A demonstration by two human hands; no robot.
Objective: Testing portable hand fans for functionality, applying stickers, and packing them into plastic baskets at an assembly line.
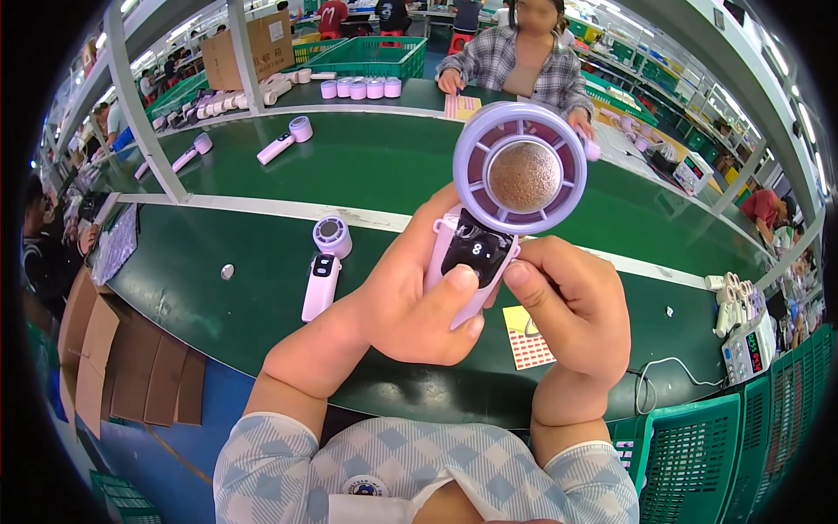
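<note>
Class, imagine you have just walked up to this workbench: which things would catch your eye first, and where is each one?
The lilac handheld fan with a round ringed head stands out, held up at the centre in the left hand and right hand, both thumbs at its dark display panel. Left of it, a matching pale fan lies on the green conveyor belt. By the right wrist lies a yellow sheet of small red stickers.

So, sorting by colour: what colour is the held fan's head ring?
Pale lilac fan head ring, clearest in the head view.

Bright overhead light, sharp centre, warped rim
</note>
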